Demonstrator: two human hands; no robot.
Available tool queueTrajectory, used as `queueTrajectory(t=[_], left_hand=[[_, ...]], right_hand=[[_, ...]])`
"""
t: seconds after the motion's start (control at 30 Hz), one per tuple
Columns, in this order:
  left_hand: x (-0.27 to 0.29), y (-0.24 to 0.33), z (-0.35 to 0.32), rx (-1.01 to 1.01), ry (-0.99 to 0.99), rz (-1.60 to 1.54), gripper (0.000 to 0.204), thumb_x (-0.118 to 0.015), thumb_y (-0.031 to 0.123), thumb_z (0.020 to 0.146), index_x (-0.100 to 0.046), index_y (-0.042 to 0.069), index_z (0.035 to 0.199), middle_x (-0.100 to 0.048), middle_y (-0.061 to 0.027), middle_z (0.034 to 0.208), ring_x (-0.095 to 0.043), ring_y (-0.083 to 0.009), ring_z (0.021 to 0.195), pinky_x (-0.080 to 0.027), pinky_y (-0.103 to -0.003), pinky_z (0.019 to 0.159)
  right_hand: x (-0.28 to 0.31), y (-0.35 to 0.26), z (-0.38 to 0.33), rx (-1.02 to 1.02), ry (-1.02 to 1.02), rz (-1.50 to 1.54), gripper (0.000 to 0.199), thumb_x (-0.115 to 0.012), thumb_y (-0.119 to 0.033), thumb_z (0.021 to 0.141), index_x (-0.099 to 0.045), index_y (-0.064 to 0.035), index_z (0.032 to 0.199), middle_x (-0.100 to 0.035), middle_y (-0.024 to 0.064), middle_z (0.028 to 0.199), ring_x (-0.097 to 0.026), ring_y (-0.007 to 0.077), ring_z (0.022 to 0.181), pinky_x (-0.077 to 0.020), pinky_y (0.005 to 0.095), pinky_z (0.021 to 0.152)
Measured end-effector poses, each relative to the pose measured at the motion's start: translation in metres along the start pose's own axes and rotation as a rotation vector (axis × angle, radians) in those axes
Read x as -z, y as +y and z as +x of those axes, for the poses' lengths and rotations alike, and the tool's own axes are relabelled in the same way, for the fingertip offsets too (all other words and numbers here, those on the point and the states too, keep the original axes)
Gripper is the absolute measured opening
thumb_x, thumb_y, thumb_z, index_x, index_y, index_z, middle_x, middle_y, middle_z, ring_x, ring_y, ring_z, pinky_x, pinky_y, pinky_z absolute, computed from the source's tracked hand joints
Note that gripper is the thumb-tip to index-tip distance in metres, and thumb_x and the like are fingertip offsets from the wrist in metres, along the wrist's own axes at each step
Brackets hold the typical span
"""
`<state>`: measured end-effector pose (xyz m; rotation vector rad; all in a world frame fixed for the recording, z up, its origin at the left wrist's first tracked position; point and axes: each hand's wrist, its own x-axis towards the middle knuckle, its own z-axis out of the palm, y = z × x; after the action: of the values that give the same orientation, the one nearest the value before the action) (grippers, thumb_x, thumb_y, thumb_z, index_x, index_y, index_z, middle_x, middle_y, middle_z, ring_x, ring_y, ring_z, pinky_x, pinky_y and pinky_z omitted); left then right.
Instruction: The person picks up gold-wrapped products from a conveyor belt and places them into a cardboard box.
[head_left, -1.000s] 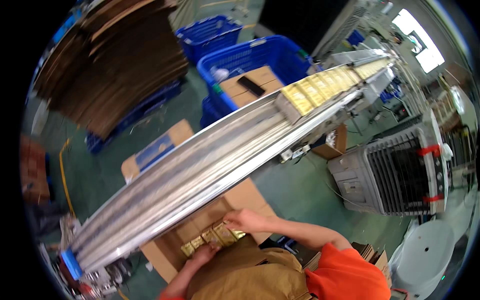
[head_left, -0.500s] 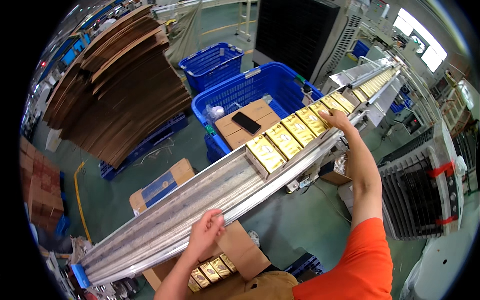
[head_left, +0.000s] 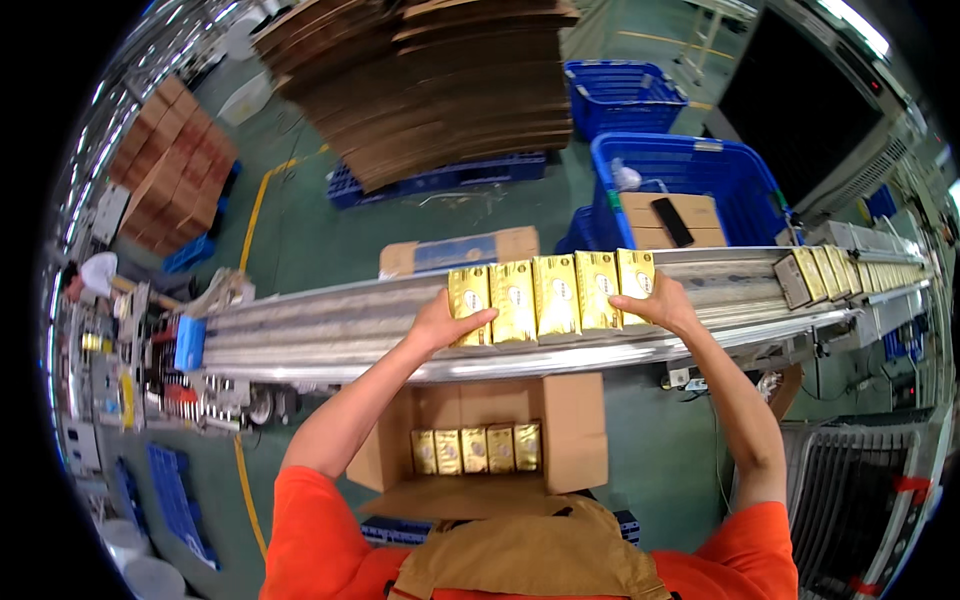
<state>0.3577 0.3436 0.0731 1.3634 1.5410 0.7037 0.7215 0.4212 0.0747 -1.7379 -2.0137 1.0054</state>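
Observation:
A row of several gold boxes (head_left: 556,295) stands side by side on the metal conveyor (head_left: 310,330), squeezed between my two hands. My left hand (head_left: 438,322) clasps the left end, its thumb over the front of the end box. At the right end my right hand (head_left: 660,304) presses in the same way, thumb across the last box. Below the conveyor, close to my body, sits an open cardboard carton (head_left: 576,430); a row of several gold boxes (head_left: 474,450) lies inside it. More gold boxes (head_left: 815,275) queue at the conveyor's right end, apart from the held row.
Beyond the conveyor stands a blue basket (head_left: 740,170) with a cardboard box (head_left: 640,215) and a black phone (head_left: 672,222) on it. Stacked flat cardboard (head_left: 450,90) rests on a blue pallet (head_left: 440,180). A blue block (head_left: 190,343) caps the conveyor's left end.
The view has swung left. My right hand has drawn several gold boxes leftward along the conveyor, away from the queue. My left hand, empty before, now grips the row's left end.

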Motion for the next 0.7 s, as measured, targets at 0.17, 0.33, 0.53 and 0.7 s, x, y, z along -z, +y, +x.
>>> queueTrajectory(t=[0.17, 0.33, 0.53, 0.7], left_hand=[[0.043, -0.024, -0.103, 0.048, 0.38, 0.023, 0.081, -0.084, 0.041, 0.061, -0.042, 0.0, 0.117, -0.063, -0.0161, 0.103, -0.062, -0.0247, 0.096, -0.05, -0.034, 0.082], [0.055, -0.039, -0.202, -0.064, 0.548, -0.158, 0.092, -0.09, 0.028, 0.054, -0.035, -0.002, 0.121, -0.055, -0.0145, 0.112, -0.055, -0.0238, 0.107, -0.044, -0.038, 0.091], [0.02, -0.14, -0.242, 0.192, 0.431, -0.185, 0.088, -0.09, 0.028, 0.056, -0.036, -0.002, 0.12, -0.059, -0.0168, 0.106, -0.061, -0.0229, 0.094, -0.05, -0.034, 0.081], [-0.027, -0.238, -0.159, 0.393, 0.444, -0.061, 0.102, -0.085, 0.044, 0.059, -0.029, -0.009, 0.126, -0.057, -0.0224, 0.111, -0.06, -0.0279, 0.099, -0.048, -0.034, 0.084]], right_hand=[[-0.064, -0.072, -0.056, 0.114, 0.212, 0.217, 0.086, -0.088, -0.037, 0.055, -0.045, 0.004, 0.118, -0.065, 0.019, 0.101, -0.065, 0.027, 0.093, -0.0508, 0.0344, 0.08], [-0.119, -0.096, -0.147, 0.239, 0.278, 0.31, 0.1, -0.091, -0.036, 0.053, -0.035, 0.0029, 0.127, -0.051, 0.0176, 0.122, -0.052, 0.0266, 0.113, -0.0423, 0.0371, 0.095], [-0.214, -0.104, -0.204, -0.12, 0.009, 0.762, 0.081, -0.084, -0.013, 0.066, -0.033, 0.0044, 0.126, -0.049, 0.0153, 0.121, -0.052, 0.023, 0.107, -0.043, 0.0376, 0.094], [-0.348, -0.001, -0.127, -0.328, 0.11, 0.224, 0.101, -0.086, -0.044, 0.059, -0.034, 0.0118, 0.125, -0.054, 0.0273, 0.113, -0.056, 0.0347, 0.102, -0.0454, 0.0379, 0.09]])
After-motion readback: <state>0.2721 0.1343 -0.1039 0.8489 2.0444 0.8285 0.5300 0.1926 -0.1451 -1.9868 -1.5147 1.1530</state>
